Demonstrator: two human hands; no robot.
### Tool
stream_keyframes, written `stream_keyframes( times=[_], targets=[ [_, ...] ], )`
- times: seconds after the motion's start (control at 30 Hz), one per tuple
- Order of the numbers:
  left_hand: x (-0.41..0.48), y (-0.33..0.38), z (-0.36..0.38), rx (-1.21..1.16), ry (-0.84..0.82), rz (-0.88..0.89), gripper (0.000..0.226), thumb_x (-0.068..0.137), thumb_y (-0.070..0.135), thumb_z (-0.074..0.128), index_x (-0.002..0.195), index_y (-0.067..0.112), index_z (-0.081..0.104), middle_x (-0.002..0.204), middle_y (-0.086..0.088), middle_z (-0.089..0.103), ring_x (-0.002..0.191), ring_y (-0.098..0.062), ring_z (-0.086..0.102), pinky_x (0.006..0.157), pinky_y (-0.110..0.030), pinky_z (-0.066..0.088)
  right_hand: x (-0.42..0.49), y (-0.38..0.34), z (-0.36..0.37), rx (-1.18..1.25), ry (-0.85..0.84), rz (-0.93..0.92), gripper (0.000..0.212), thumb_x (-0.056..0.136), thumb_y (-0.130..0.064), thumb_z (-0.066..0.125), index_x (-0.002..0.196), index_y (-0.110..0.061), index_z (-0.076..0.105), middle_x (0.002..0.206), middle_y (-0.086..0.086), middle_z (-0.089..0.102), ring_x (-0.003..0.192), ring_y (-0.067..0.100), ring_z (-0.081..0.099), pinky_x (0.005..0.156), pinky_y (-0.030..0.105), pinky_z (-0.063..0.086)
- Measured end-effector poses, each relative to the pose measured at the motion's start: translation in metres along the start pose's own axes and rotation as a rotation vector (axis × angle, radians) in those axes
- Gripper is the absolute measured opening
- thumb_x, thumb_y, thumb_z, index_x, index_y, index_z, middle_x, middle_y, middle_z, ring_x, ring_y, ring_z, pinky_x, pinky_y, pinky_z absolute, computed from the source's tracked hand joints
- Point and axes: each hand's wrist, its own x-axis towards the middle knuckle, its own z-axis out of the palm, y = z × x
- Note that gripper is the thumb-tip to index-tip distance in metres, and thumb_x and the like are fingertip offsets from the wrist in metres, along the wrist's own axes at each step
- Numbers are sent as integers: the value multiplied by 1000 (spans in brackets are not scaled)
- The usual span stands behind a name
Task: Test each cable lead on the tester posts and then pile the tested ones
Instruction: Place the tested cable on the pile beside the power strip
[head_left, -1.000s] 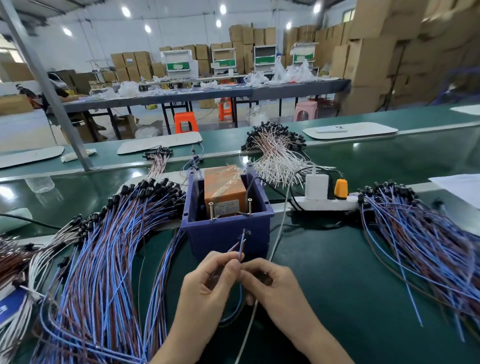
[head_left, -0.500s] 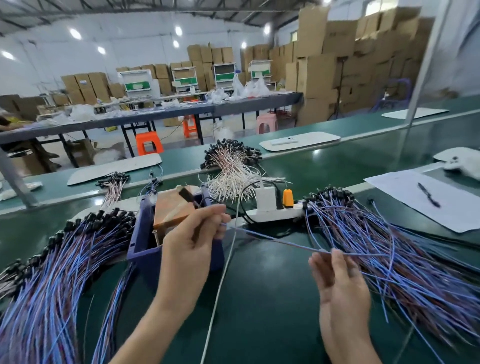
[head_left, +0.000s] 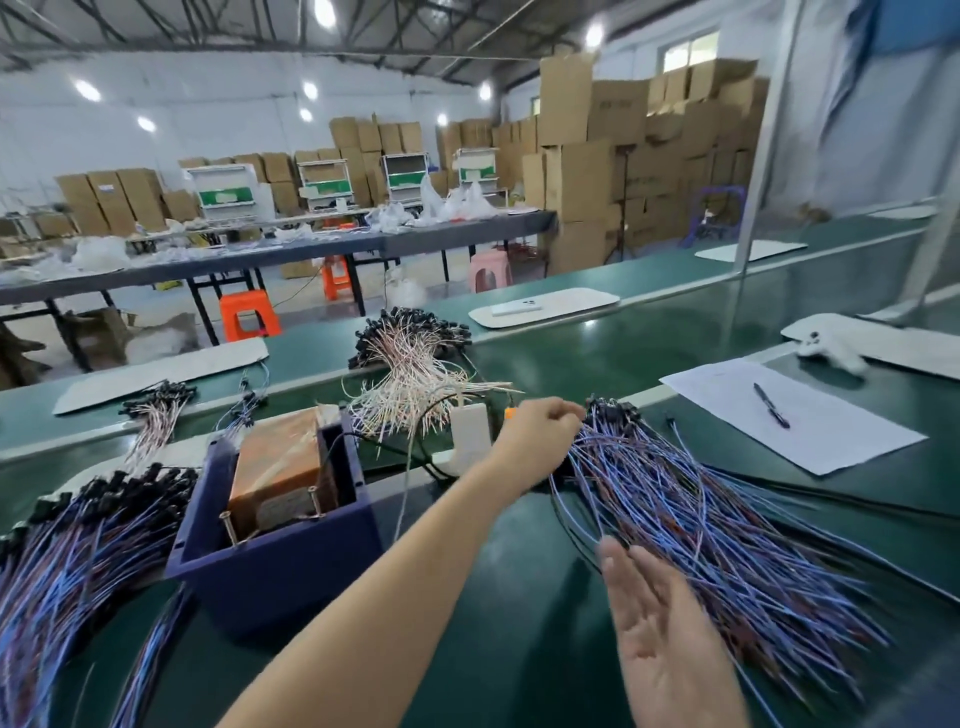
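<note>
Green bench. Blue tester box centre-left, two screw posts standing at its near rim.

Pile of blue-and-brown leads at 3 o'clock of the box, black connector ends toward 12, tails fanned toward 5. A second heap of leads lies at 9 o'clock.

Left hand stretched across to the right pile's connector end, fingers curled down onto it; whether it pinches a lead, cannot tell. Right hand flat, fingers straight, released, at the pile's near edge.

White-wired bundle at 12. Paper sheet with pen at 2.
</note>
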Motion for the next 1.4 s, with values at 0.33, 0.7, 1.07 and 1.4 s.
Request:
stream_keyframes(
  times=[0.33, 0.7, 1.07, 1.4],
  targets=[
    [-126, -67, -83, 207, -293, -47, 22, 103, 40, 48, 117, 35, 64, 104, 11, 74, 93, -5, 69, 92, -33, 55, -6, 102, 35, -811, -428, -94, 27, 104, -7, 47, 96, -14, 72, 68, 4, 71, 60, 11, 63, 54, 23, 52],
    [-255, -149, -250, 48, -82, -381, 27, 104, 40, 51, 125, 28, 62, 107, 5, 75, 93, -13, 73, 77, -26, 58, -39, 187, 53, -1377, -981, -401, 29, 102, -23, 51, 103, -51, 58, 73, -7, 69, 58, 9, 59, 55, 24, 47],
    [-223, -228, -324, 632, 731, -604, 25, 103, 21, 50, 119, 6, 62, 98, -8, 65, 88, -27, 60, 85, -39, 50, -29, 190, 45, -1363, -850, -420, 32, 102, -20, 49, 97, -49, 61, 68, 0, 67, 45, 5, 46, 46, 18, 37],
    [-211, -235, -331, 564, 702, -739, 26, 100, 12, 45, 83, 3, 63, 87, -19, 65, 77, -33, 60, 72, -36, 48, -25, 190, 45, -1318, -784, -383, 35, 102, -21, 49, 92, -52, 62, 67, -3, 68, 52, 6, 54, 50, 18, 43]
  ],
)
